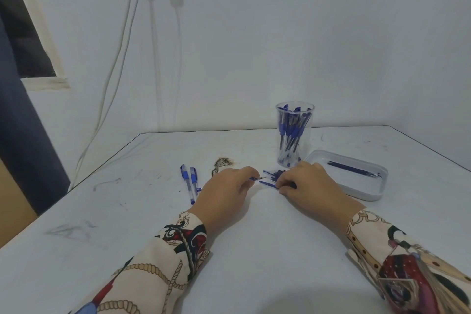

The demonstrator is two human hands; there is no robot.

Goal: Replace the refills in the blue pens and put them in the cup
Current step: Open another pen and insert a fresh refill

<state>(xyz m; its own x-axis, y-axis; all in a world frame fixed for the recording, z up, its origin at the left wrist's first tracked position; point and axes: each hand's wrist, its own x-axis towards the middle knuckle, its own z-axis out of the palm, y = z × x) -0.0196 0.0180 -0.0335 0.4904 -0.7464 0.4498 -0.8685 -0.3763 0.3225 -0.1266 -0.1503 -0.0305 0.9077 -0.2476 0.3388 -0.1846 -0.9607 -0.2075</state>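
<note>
Two pens (190, 182) lie at nine o'clock of my left hand (224, 192), which pinches a refill (257, 178); my right hand (305, 186) grips a pen part (267, 183).

Single head view from your head, facing forward and down, close over hands (260, 187) on surface (254, 250), wall behind.

A scuffed white counter (127, 211) stands against a pale wall (280, 46). White cables (112, 79) hang down the wall. A dark curtain (23, 135) hangs at the left.
</note>
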